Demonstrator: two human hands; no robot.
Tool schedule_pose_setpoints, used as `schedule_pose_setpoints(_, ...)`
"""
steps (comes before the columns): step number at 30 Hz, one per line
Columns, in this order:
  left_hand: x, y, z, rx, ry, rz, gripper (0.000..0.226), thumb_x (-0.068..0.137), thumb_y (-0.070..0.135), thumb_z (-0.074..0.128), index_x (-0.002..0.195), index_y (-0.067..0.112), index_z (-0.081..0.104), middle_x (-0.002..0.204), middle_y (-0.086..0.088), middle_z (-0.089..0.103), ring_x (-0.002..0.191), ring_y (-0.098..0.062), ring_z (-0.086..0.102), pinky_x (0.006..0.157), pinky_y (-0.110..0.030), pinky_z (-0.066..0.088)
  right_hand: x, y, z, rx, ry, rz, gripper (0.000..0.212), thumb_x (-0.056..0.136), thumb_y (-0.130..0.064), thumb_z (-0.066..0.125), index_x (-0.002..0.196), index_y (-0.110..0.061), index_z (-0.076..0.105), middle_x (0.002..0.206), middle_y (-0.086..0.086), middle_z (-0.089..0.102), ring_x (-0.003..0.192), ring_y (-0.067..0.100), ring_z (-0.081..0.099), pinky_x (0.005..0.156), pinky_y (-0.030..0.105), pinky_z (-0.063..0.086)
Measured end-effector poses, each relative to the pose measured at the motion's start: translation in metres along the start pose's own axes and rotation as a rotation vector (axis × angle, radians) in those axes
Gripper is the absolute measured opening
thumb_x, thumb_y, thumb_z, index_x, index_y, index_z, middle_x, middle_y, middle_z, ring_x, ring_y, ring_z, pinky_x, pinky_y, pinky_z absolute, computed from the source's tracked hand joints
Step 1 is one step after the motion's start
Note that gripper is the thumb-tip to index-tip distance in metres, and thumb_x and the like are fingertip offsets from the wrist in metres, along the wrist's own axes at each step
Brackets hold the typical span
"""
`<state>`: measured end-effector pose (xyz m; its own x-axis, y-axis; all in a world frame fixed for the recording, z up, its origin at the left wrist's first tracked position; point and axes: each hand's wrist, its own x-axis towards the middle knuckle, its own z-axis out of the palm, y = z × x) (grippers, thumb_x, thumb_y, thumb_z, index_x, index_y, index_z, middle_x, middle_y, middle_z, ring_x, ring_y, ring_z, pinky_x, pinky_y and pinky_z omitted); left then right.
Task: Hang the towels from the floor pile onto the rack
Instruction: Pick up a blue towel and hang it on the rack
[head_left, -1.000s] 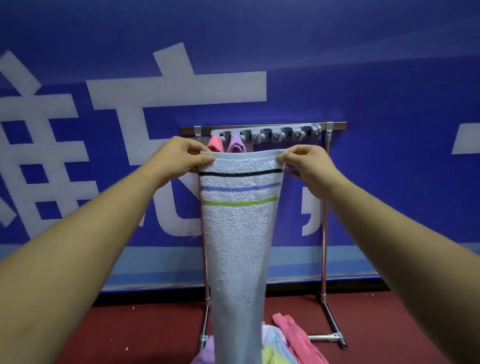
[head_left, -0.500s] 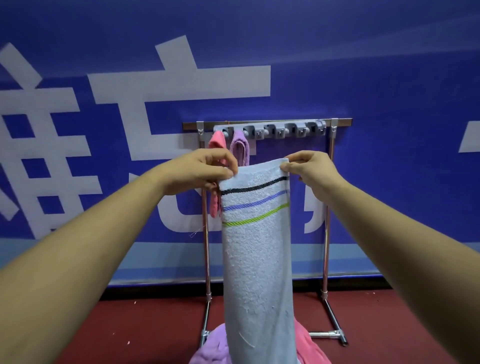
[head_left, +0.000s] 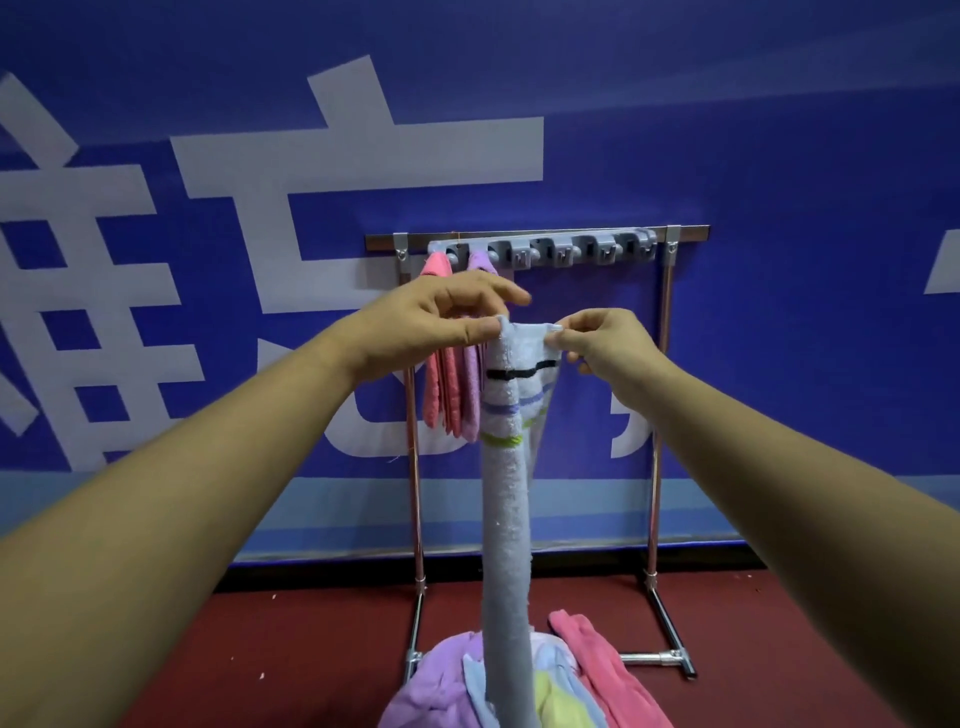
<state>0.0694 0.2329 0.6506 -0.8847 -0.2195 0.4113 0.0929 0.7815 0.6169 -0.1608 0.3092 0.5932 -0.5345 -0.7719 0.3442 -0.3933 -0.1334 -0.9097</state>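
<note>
The left hand (head_left: 436, 322) is pinching the top left corner of the pale blue terry towel with black, purple and green stripes (head_left: 506, 519) between thumb and fingertips, and the right hand (head_left: 602, 340) is pinching its top right corner. The towel is hanging, bunched narrow, in front of the chrome metal rack (head_left: 666, 291), reaching down to the floor pile of lilac, yellow and pink towels (head_left: 436, 691) at the rack's foot. A hanging pink towel (head_left: 439, 395) and a hanging lilac towel (head_left: 471, 400) are dangling from the grey hook strip (head_left: 571, 250) at the rack's left end.
</note>
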Motion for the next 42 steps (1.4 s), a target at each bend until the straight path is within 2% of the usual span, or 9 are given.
schedule_pose_setpoints(4,0.002,0.006,0.011,-0.028,-0.116,-0.015,0.012,0.096,0.015,0.058,0.101,0.013,0.069,0.117,-0.003,0.071,0.118,-0.011,0.061,0.1,-0.029,0.049,0.0,0.002,0.007,0.068,-0.051,0.043,0.006,0.082,-0.015,0.078,0.085,-0.011,0.074,0.068,-0.004,0.064,0.068,0.013,0.052,0.064,0.029,0.045)
schedule_pose_setpoints(7,0.005,0.003,0.011,0.105,0.002,-0.07,0.011,0.094,0.022,0.064,0.099,0.017,0.073,0.096,0.001,0.074,0.094,-0.012,0.068,0.086,-0.028,0.054,-0.002,0.001,0.008,0.146,-0.043,0.042,0.008,0.082,-0.012,0.078,0.078,-0.012,0.071,0.066,-0.004,0.062,0.062,0.012,0.05,0.061,0.028,0.043)
schedule_pose_setpoints(11,0.006,-0.011,0.007,0.176,0.214,-0.126,0.008,0.09,0.028,0.07,0.093,0.023,0.076,0.09,0.008,0.075,0.086,-0.003,0.068,0.078,-0.021,0.051,-0.011,-0.006,0.011,0.262,-0.102,0.0,0.01,0.083,-0.006,0.077,0.08,-0.009,0.068,0.068,0.003,0.064,0.059,0.014,0.055,0.063,0.029,0.049)
schedule_pose_setpoints(17,0.008,-0.013,0.015,0.178,0.304,-0.151,0.006,0.088,0.027,0.073,0.09,0.024,0.077,0.085,0.007,0.075,0.082,-0.004,0.067,0.076,-0.023,0.054,-0.025,-0.023,0.024,0.298,-0.177,-0.092,0.005,0.088,0.001,0.071,0.09,0.005,0.068,0.072,0.012,0.065,0.061,0.017,0.062,0.064,0.029,0.06)
schedule_pose_setpoints(22,0.011,-0.016,0.017,0.161,0.372,-0.144,0.003,0.086,0.026,0.075,0.085,0.026,0.072,0.087,0.004,0.074,0.084,-0.008,0.068,0.079,-0.028,0.055,-0.027,-0.027,0.026,0.336,-0.192,-0.133,0.014,0.089,0.002,0.069,0.102,0.003,0.065,0.079,0.02,0.065,0.066,0.023,0.063,0.066,0.034,0.059)
schedule_pose_setpoints(28,0.01,-0.021,0.018,0.127,0.421,-0.16,0.005,0.084,0.027,0.077,0.084,0.025,0.073,0.084,0.004,0.074,0.082,-0.007,0.067,0.078,-0.03,0.055,-0.03,-0.029,0.031,0.316,-0.219,-0.157,0.012,0.092,0.01,0.054,0.093,0.006,0.065,0.078,0.02,0.063,0.066,0.023,0.064,0.069,0.034,0.061)
schedule_pose_setpoints(32,0.01,-0.022,0.018,0.142,0.434,-0.193,0.005,0.084,0.03,0.076,0.086,0.025,0.074,0.086,0.003,0.074,0.089,-0.014,0.068,0.079,-0.031,0.056,-0.031,-0.028,0.028,0.296,-0.304,-0.173,0.014,0.092,-0.002,0.066,0.1,0.009,0.067,0.082,0.021,0.064,0.073,0.027,0.064,0.079,0.038,0.059)
schedule_pose_setpoints(38,0.007,-0.017,0.019,0.298,0.366,-0.168,0.013,0.087,0.037,0.072,0.082,0.025,0.072,0.086,0.007,0.067,0.082,0.006,0.059,0.071,-0.015,0.045,-0.029,-0.028,0.025,0.164,-0.249,-0.233,0.014,0.09,-0.004,0.071,0.09,0.009,0.068,0.073,0.013,0.065,0.068,0.025,0.062,0.076,0.04,0.058)
schedule_pose_setpoints(42,0.001,-0.028,0.007,0.466,0.238,-0.27,0.031,0.085,0.053,0.068,0.08,0.022,0.071,0.103,-0.003,0.05,0.099,-0.011,0.046,0.084,-0.027,0.039,-0.024,-0.025,0.015,0.154,-0.211,-0.213,0.007,0.089,0.001,0.068,0.084,0.004,0.066,0.068,0.013,0.063,0.06,0.021,0.06,0.075,0.04,0.057)
